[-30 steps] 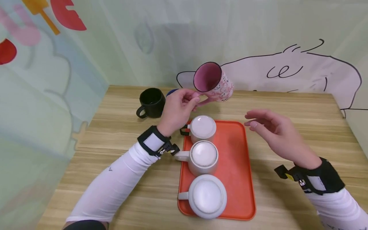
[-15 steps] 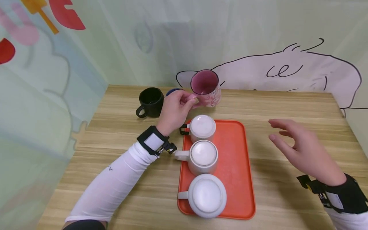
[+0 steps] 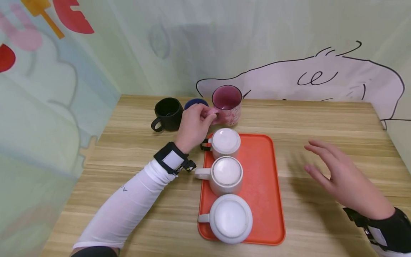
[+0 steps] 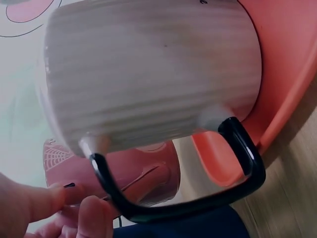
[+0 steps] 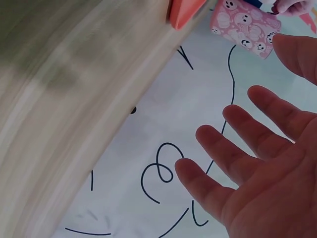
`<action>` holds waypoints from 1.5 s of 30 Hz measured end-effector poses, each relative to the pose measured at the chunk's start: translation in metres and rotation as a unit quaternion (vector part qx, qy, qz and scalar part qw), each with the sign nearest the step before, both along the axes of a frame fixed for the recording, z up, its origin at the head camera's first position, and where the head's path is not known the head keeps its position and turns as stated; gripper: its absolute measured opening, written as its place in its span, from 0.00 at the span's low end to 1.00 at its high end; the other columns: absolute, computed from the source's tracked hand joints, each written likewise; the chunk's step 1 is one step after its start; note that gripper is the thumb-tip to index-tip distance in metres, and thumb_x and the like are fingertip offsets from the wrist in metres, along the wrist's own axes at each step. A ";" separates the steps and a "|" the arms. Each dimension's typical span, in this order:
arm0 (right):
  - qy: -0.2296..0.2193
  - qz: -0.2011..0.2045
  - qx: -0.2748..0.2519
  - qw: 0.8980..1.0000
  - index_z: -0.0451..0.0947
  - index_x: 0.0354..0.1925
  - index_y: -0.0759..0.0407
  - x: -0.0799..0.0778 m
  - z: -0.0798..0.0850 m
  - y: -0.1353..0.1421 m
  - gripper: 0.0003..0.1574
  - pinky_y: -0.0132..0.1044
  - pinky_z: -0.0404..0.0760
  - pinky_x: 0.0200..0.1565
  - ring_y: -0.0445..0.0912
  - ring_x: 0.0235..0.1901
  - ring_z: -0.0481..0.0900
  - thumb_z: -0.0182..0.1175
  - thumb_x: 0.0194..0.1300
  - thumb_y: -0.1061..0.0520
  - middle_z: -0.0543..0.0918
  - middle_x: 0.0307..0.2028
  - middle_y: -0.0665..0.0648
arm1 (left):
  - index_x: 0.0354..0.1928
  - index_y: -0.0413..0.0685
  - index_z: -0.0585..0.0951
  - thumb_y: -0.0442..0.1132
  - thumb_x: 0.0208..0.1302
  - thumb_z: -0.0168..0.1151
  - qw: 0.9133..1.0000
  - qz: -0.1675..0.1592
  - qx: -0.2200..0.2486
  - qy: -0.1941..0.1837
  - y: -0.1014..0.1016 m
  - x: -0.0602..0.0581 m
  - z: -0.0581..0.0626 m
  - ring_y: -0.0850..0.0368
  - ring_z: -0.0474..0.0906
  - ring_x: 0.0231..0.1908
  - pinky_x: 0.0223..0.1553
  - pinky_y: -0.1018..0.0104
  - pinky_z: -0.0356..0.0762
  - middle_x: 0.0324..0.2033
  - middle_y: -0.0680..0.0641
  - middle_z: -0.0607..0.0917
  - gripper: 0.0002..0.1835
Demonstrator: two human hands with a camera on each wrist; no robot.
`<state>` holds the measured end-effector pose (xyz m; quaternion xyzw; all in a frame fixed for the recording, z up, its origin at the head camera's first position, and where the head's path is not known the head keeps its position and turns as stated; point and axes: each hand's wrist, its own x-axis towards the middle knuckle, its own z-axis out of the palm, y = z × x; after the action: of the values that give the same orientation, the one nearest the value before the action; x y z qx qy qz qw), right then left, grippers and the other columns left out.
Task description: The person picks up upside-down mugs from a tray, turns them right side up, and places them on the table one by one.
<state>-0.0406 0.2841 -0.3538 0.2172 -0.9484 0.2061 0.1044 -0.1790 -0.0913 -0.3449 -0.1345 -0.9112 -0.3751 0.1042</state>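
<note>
My left hand (image 3: 194,125) pinches the handle of a pink patterned mug (image 3: 228,107), which stands mouth up behind the tray; whether its base fully rests on the table I cannot tell. In the right wrist view the mug's ghost-like faces (image 5: 245,27) show. A blue mug (image 3: 195,102) is partly hidden behind the left hand, and a black mug (image 3: 169,114) stands to its left. My right hand (image 3: 345,176) hovers over the table right of the tray, fingers spread and holding nothing.
An orange tray (image 3: 261,192) carries three upside-down pale mugs in a column, handles pointing left: one with a black handle (image 4: 185,210), a middle mug (image 3: 226,176) and a front mug (image 3: 230,218). A printed curtain (image 3: 273,35) hangs behind the wooden table (image 3: 135,160).
My left hand has lowered the pink mug from a tilted, raised pose to a more upright one, slightly left. The right hand has drawn away to the right and towards me.
</note>
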 end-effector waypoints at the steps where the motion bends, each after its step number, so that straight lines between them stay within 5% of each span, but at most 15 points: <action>1: 0.006 0.003 0.000 1.000 0.71 0.67 0.60 0.001 -0.001 0.001 0.39 0.53 0.66 0.63 0.62 0.63 0.68 0.70 0.61 0.53 0.70 0.66 0.63 | 0.45 0.41 0.83 0.45 0.67 0.65 1.000 0.000 -0.001 -0.001 0.000 0.000 -0.001 0.56 0.74 0.35 0.35 0.68 0.76 0.36 0.48 0.80 0.13; 15: 0.008 -0.010 0.036 0.999 0.66 0.71 0.60 0.013 -0.014 0.015 0.48 0.66 0.57 0.64 0.66 0.68 0.61 0.73 0.55 0.54 0.66 0.68 0.68 | 0.46 0.41 0.83 0.45 0.67 0.65 0.999 0.015 -0.025 -0.011 0.004 0.002 -0.006 0.56 0.73 0.35 0.31 0.68 0.76 0.36 0.48 0.79 0.14; 45: -0.017 -0.015 0.035 0.999 0.66 0.71 0.59 0.021 -0.022 0.016 0.47 0.65 0.50 0.67 0.64 0.70 0.57 0.73 0.57 0.52 0.65 0.69 0.68 | 0.47 0.44 0.83 0.45 0.68 0.64 0.998 0.040 -0.039 -0.038 0.011 0.004 -0.004 0.57 0.72 0.38 0.33 0.70 0.77 0.36 0.50 0.77 0.14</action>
<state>-0.0200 0.3004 -0.3759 0.2029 -0.9597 0.1753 0.0838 -0.1753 -0.0801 -0.3489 -0.0873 -0.9333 -0.3393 0.0792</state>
